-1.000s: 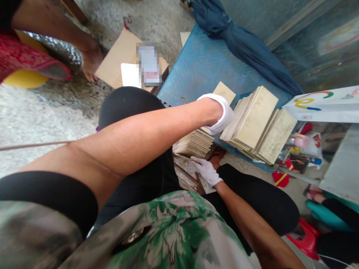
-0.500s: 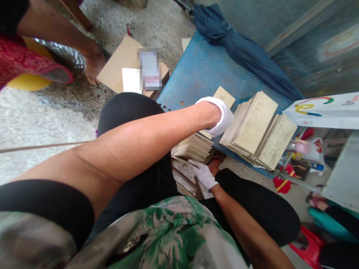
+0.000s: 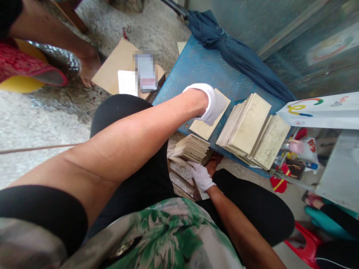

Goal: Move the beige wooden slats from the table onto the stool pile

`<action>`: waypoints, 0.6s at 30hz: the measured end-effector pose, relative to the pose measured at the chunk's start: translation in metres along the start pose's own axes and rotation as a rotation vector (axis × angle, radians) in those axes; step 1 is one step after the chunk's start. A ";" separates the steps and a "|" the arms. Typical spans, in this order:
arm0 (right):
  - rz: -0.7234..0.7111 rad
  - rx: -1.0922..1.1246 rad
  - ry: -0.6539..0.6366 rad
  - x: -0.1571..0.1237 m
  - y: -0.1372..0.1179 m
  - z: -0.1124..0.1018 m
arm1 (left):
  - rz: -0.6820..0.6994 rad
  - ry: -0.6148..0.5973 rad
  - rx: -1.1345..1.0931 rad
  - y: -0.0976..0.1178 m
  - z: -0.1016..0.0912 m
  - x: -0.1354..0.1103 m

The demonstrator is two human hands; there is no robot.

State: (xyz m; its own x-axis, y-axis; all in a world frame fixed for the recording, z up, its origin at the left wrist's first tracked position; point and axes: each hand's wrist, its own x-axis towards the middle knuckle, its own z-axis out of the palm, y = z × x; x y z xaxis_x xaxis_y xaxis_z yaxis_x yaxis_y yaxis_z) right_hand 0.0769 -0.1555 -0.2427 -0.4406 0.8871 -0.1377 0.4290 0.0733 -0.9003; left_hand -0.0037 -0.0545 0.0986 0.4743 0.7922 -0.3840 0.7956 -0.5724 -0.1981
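Note:
My left hand [image 3: 214, 106], in a white glove, reaches over a flat beige board [image 3: 206, 129] on the blue table. The cuff and wrist hide its fingers, so I cannot see whether it grips the board. Below the table edge, thin beige boards [image 3: 193, 145] stand in a fanned row on a slatted wooden rack [image 3: 182, 179]. My right hand [image 3: 202, 176], also gloved in white, has its fingers closed on the edge of the nearest board [image 3: 179, 161], which leans out from that row.
Two stacks of beige boards [image 3: 249, 123] lean on the blue table [image 3: 179, 82]. A folded dark umbrella [image 3: 238, 56] runs along its back. At the left are a phone [image 3: 146, 71] on a cardboard box [image 3: 112, 71] and another person's bare foot [image 3: 89, 69]. A red stool [image 3: 305, 239] stands lower right.
My left hand has shifted left over the flat board, away from the big stack. The nearest board in the row now tilts out at my right fingers. The whole view has slid slightly left.

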 end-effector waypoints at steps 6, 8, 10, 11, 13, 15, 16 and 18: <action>-0.005 -0.074 -0.019 -0.010 -0.004 0.001 | 0.065 -0.050 0.021 0.000 0.001 0.002; -0.024 -0.106 -0.024 -0.013 -0.003 -0.001 | 0.065 -0.016 -0.005 0.002 0.001 0.002; -0.055 -0.111 0.000 -0.016 -0.001 -0.005 | 0.044 0.010 -0.043 0.003 0.001 0.002; -0.061 -0.105 0.020 -0.017 0.000 -0.007 | 0.030 0.011 -0.058 0.003 0.002 0.002; -0.051 -0.091 0.061 -0.016 0.003 -0.010 | 0.004 0.000 -0.060 0.004 0.002 0.002; -0.032 -0.090 0.084 -0.014 0.006 -0.010 | 0.003 -0.006 -0.045 0.005 0.003 0.002; -0.029 -0.090 0.084 -0.013 0.006 -0.008 | 0.007 0.000 -0.050 0.005 0.003 0.002; -0.034 -0.083 0.072 -0.012 0.007 -0.003 | -0.012 0.060 -0.131 0.005 0.004 0.003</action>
State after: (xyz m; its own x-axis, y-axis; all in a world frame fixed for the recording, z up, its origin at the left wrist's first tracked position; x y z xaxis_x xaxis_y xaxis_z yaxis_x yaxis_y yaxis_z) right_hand 0.0875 -0.1641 -0.2466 -0.3996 0.9136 -0.0753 0.4799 0.1385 -0.8663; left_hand 0.0003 -0.0558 0.0927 0.4827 0.8125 -0.3269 0.8422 -0.5331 -0.0812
